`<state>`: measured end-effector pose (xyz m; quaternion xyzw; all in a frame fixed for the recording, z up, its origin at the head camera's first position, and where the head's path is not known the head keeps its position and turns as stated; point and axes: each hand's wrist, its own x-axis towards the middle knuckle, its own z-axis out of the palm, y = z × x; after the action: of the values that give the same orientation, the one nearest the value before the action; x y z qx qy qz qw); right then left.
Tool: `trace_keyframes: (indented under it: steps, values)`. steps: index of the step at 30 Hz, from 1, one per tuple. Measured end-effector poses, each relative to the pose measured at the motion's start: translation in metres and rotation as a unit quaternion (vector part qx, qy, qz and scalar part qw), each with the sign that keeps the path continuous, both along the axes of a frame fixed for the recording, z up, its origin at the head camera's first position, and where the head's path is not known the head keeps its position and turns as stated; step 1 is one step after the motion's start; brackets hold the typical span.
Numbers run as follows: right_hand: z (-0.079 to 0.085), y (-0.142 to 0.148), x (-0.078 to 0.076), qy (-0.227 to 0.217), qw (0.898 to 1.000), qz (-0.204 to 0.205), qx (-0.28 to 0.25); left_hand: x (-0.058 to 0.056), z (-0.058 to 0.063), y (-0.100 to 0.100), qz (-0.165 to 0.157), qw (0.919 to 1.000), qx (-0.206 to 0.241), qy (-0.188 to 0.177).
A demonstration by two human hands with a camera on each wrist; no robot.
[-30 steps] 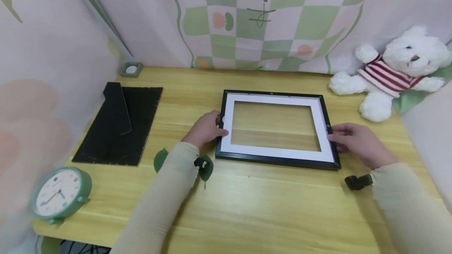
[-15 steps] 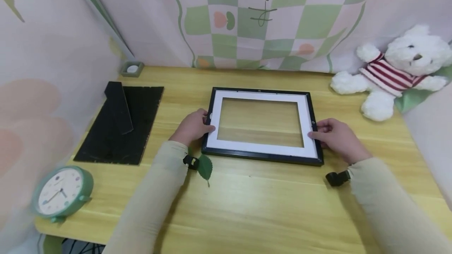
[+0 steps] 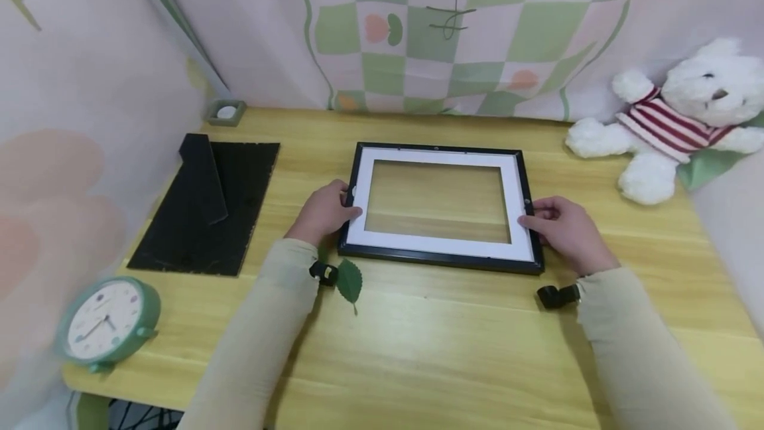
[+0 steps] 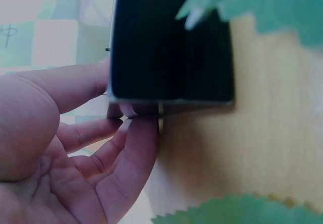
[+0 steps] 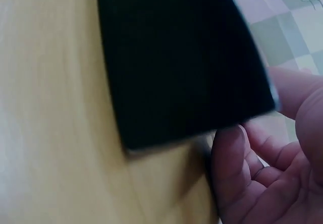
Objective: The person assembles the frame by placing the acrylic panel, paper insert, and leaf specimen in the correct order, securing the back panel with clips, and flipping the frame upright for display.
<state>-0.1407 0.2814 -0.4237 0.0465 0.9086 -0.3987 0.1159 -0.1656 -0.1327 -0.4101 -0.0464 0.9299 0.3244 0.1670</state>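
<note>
In the head view a black picture frame (image 3: 442, 258) lies face down in the middle of the table, with a white mat (image 3: 438, 245) inside it and wood showing through its window. My left hand (image 3: 322, 211) grips its left side, thumb on top and fingers at the outer edge. On the opposite side my right hand (image 3: 570, 231) pinches the frame the same way. In the left wrist view the left hand (image 4: 101, 153) has fingers under the frame's dark side (image 4: 169, 47). The right wrist view shows the right hand's (image 5: 267, 168) fingers under it too.
A black backing board (image 3: 197, 237) with a stand leg (image 3: 203, 178) lies at the left. Near it are a green clock (image 3: 110, 320) and a small grey tray (image 3: 215, 117). A green leaf (image 3: 349, 281) lies by my left wrist. A white teddy bear (image 3: 674, 121) sits back right.
Both hands have brought the frame to the left, mostly in the first half second; it has hardly moved since. A second leaf has become mostly hidden by the left arm.
</note>
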Motion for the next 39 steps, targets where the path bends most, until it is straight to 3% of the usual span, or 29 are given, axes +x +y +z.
trace_keyframes:
  steps: [9, 13, 17, 26, 39]
  values:
    - [-0.009, -0.002, 0.005, 0.024, 0.997, -0.055, -0.039, 0.001, 0.001, 0.001, -0.011, 0.9999, -0.004, -0.003]
    - [-0.010, -0.006, 0.010, 0.028, 0.996, -0.075, -0.042, 0.003, -0.001, -0.001, -0.006, 0.9998, 0.016, -0.008]
    - [-0.011, -0.008, 0.012, 0.039, 0.996, -0.072, -0.046, 0.006, -0.002, -0.004, 0.006, 0.9995, 0.032, -0.005]
    - [-0.012, -0.003, 0.014, 0.055, 0.996, -0.061, -0.027, 0.008, -0.002, -0.005, 0.000, 0.9988, 0.048, -0.008]
    - [-0.012, -0.003, 0.013, 0.054, 0.996, -0.068, -0.027, 0.006, -0.011, -0.006, 0.015, 0.9974, 0.070, -0.008]
